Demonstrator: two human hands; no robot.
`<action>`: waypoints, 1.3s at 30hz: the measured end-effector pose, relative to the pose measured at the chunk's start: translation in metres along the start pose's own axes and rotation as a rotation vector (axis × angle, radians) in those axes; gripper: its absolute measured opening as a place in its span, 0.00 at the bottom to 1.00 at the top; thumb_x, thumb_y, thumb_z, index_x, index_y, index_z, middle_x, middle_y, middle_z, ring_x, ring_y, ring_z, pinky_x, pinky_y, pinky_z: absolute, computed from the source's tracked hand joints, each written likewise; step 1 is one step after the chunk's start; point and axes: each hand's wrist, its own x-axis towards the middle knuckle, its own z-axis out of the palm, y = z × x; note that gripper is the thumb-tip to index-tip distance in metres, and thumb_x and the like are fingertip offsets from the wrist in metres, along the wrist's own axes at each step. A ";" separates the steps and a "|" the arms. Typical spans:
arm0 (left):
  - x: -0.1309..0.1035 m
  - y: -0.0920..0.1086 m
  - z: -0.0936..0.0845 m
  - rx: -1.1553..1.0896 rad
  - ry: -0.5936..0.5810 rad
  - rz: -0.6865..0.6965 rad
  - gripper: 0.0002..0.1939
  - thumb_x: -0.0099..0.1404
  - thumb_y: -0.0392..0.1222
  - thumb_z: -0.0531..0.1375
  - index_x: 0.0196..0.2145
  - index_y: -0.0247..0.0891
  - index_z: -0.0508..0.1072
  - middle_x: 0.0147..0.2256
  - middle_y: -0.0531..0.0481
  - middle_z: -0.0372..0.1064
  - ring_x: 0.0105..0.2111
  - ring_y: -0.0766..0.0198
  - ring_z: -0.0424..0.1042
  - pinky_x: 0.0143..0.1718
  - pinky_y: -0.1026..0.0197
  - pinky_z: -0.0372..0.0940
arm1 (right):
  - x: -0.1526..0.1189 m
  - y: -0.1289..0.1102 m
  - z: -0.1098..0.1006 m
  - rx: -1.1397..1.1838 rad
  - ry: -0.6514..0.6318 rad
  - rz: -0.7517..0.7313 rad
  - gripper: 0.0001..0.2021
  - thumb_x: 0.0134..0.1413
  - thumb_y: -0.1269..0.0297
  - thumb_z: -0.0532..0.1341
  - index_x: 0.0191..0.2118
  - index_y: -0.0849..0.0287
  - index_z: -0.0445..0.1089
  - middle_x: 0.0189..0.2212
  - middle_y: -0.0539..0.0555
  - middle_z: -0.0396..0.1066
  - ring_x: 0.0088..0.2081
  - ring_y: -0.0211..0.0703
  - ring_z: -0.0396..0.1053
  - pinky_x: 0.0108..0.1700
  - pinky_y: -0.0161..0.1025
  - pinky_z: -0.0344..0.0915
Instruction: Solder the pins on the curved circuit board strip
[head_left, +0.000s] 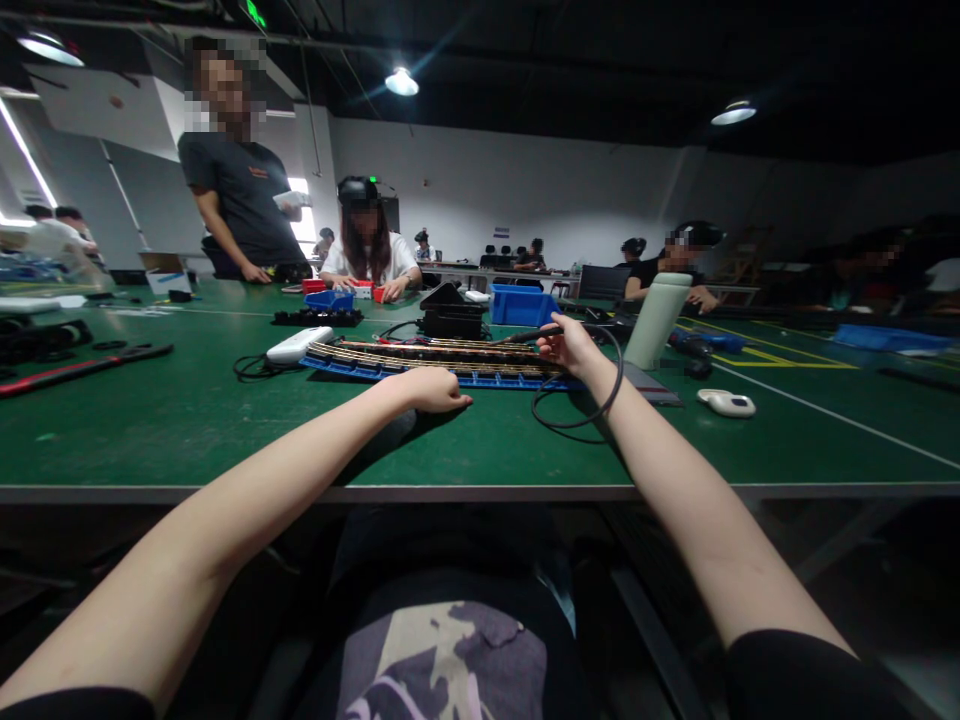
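Note:
A long blue tray holding rows of thin copper-coloured strands lies across the green table. My left hand rests at the tray's near edge, its fingers curled in; whatever they hold, if anything, is hidden. At the tray's right end my right hand is raised, with fingers closed around a black cable. The cable loops round beside my right wrist and down onto the table.
Behind the tray stand a black device and a blue bin. A pale green bottle and a white case are right. A white box and red-handled tool lie left. People are beyond.

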 end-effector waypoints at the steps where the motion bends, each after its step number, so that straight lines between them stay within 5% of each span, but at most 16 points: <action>1: 0.000 0.000 0.000 0.002 0.001 0.001 0.29 0.71 0.56 0.47 0.30 0.33 0.79 0.25 0.43 0.73 0.24 0.61 0.68 0.28 0.61 0.55 | 0.000 0.000 0.000 -0.007 -0.002 0.004 0.16 0.68 0.62 0.48 0.28 0.59 0.62 0.15 0.49 0.64 0.16 0.33 0.60 0.23 0.31 0.62; 39: 0.003 -0.002 0.003 -0.027 0.021 -0.002 0.29 0.69 0.58 0.47 0.27 0.35 0.78 0.22 0.45 0.70 0.24 0.62 0.68 0.27 0.62 0.57 | 0.006 0.001 -0.006 -0.041 -0.083 0.045 0.12 0.65 0.63 0.51 0.30 0.58 0.62 0.18 0.51 0.67 0.19 0.36 0.62 0.26 0.33 0.63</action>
